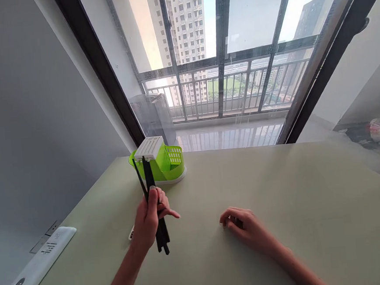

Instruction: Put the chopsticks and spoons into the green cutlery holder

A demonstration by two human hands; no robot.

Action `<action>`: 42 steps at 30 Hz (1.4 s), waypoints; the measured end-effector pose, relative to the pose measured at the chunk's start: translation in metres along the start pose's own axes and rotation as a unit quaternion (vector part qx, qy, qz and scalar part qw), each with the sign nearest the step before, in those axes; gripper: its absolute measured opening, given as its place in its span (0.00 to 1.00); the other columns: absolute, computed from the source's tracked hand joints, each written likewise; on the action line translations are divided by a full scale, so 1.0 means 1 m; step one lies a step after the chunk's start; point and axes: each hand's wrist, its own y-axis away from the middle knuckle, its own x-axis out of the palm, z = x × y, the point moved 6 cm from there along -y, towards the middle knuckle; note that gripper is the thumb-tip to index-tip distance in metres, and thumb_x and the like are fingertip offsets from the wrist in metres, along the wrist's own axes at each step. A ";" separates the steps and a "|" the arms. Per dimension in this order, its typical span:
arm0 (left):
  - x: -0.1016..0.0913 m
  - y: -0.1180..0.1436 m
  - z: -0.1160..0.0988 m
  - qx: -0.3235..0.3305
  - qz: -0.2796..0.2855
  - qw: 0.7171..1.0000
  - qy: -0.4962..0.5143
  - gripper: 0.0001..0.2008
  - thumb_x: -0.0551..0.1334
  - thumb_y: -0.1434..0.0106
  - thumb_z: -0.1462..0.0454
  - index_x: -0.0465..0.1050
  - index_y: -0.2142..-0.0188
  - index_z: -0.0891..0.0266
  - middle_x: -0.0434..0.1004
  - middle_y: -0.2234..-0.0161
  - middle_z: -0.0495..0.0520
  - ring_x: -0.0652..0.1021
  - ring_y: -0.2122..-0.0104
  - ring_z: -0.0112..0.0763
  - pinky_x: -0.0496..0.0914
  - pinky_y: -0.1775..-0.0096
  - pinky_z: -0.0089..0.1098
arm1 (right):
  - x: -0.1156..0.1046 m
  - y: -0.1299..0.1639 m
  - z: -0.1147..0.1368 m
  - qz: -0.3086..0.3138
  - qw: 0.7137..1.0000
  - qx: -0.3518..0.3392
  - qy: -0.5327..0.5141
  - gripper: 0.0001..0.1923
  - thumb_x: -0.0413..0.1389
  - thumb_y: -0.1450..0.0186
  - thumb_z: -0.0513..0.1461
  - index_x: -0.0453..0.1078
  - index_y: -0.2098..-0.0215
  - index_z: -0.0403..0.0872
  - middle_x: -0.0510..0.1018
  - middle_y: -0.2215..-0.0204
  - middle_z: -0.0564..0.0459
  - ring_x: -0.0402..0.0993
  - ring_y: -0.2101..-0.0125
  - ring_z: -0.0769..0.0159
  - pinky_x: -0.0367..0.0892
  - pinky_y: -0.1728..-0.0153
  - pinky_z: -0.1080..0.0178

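1. Left hand (149,220), lower centre-left of the frame, grips a bundle of black chopsticks (153,198), tips angled up.
2. Right hand (244,226), lower centre, rests loosely curled on the table (296,204), seemingly holding nothing.
3. Green holder (163,162) stands just beyond the chopsticks.

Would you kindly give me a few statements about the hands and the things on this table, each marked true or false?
1. The left hand grips a bundle of black chopsticks. True.
2. The right hand holds a cup. False: it rests on the table, fingers curled, holding nothing that shows.
3. The green holder stands at the table's far edge, near the window. True.
4. The white power strip lies beside the right hand. False: it lies at the left edge, beyond the left hand.
5. The chopsticks lie flat on the table. False: they are held up, tilted.
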 end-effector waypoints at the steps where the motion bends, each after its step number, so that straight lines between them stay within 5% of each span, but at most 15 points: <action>1: 0.018 0.000 0.002 -0.007 0.022 1.000 0.008 0.24 0.57 0.32 0.42 0.57 0.70 0.59 0.52 0.76 0.41 0.57 0.80 0.20 0.63 0.82 0.21 | 0.000 0.000 0.001 0.000 1.000 0.000 -0.004 0.11 0.51 0.37 0.33 0.76 0.65 0.49 0.76 0.72 0.58 0.65 0.75 0.71 0.59 0.71 0.67; 8: 0.112 0.007 0.057 -0.186 0.147 0.971 0.023 0.24 0.56 0.34 0.40 0.56 0.66 0.58 0.55 0.76 0.39 0.53 0.85 0.15 0.46 0.85 0.18 | -0.009 -0.006 -0.008 -0.046 0.990 0.018 -0.131 0.11 0.49 0.34 0.37 0.73 0.59 0.47 0.79 0.69 0.55 0.69 0.75 0.70 0.63 0.71 0.66; 11: 0.123 0.010 0.086 -0.228 0.166 0.956 -0.082 0.20 0.53 0.32 0.44 0.60 0.62 0.58 0.57 0.75 0.40 0.57 0.84 0.18 0.51 0.83 0.21 | -0.016 -0.008 -0.017 -0.110 0.978 0.030 -0.176 0.13 0.48 0.30 0.42 0.67 0.50 0.47 0.79 0.65 0.53 0.73 0.72 0.68 0.68 0.68 0.64; 14: 0.117 0.011 0.097 -0.167 0.161 0.933 -0.274 0.16 0.49 0.27 0.51 0.64 0.54 0.61 0.68 0.73 0.46 0.69 0.79 0.25 0.63 0.76 0.26 | -0.020 -0.007 -0.020 -0.154 0.977 0.041 -0.144 0.15 0.49 0.30 0.43 0.64 0.47 0.48 0.78 0.62 0.51 0.72 0.72 0.69 0.68 0.69 0.65; 17: 0.112 0.017 0.096 -0.106 0.187 0.865 -0.453 0.19 0.46 0.26 0.60 0.62 0.42 0.66 0.79 0.61 0.60 0.80 0.62 0.37 0.70 0.61 0.32 | -0.020 -0.006 -0.016 -0.163 0.980 0.044 -0.105 0.15 0.49 0.30 0.42 0.64 0.46 0.48 0.78 0.61 0.51 0.68 0.76 0.71 0.66 0.73 0.65; 20: 0.110 0.025 0.090 -0.099 0.194 0.768 -0.602 0.26 0.48 0.30 0.69 0.55 0.33 0.70 0.72 0.42 0.70 0.79 0.49 0.45 0.70 0.52 0.33 | -0.020 -0.005 -0.012 -0.163 0.983 0.041 -0.076 0.14 0.48 0.30 0.41 0.65 0.47 0.48 0.78 0.62 0.52 0.68 0.76 0.71 0.67 0.72 0.65; 23: 0.114 0.031 0.080 -0.116 0.205 0.682 -0.692 0.34 0.50 0.35 0.76 0.50 0.29 0.71 0.65 0.36 0.72 0.80 0.51 0.44 0.71 0.52 0.31 | -0.019 -0.005 -0.009 -0.153 0.986 0.033 -0.054 0.13 0.49 0.31 0.39 0.66 0.49 0.48 0.78 0.62 0.53 0.70 0.73 0.70 0.67 0.70 0.65; 27: 0.119 0.032 0.073 -0.138 0.222 0.632 -0.729 0.38 0.51 0.39 0.79 0.50 0.29 0.72 0.66 0.37 0.73 0.81 0.53 0.43 0.73 0.56 0.30 | -0.016 -0.005 -0.007 -0.131 0.991 0.020 -0.032 0.13 0.48 0.31 0.37 0.67 0.49 0.48 0.78 0.62 0.53 0.71 0.71 0.70 0.68 0.68 0.65; 31: 0.120 0.030 0.072 -0.129 0.217 0.641 -0.725 0.39 0.53 0.41 0.78 0.52 0.30 0.70 0.71 0.40 0.73 0.82 0.54 0.46 0.73 0.57 0.31 | -0.015 -0.005 -0.007 -0.129 0.991 0.015 -0.027 0.13 0.48 0.31 0.38 0.67 0.49 0.48 0.79 0.63 0.53 0.69 0.74 0.70 0.68 0.69 0.65; 37: 0.117 0.028 0.073 -0.109 0.176 0.699 -0.684 0.32 0.53 0.38 0.73 0.59 0.33 0.69 0.75 0.48 0.75 0.82 0.58 0.53 0.73 0.59 0.39 | -0.015 -0.006 -0.008 -0.128 0.991 0.015 -0.024 0.13 0.48 0.31 0.39 0.67 0.49 0.48 0.79 0.64 0.52 0.70 0.74 0.69 0.67 0.69 0.65; 42: 0.114 0.033 0.066 -0.083 0.160 0.723 -0.667 0.27 0.55 0.34 0.67 0.61 0.35 0.71 0.76 0.50 0.74 0.79 0.52 0.57 0.72 0.57 0.42 | -0.016 -0.006 -0.007 -0.125 0.992 0.016 -0.030 0.13 0.48 0.31 0.39 0.67 0.50 0.48 0.79 0.64 0.52 0.70 0.74 0.69 0.67 0.69 0.65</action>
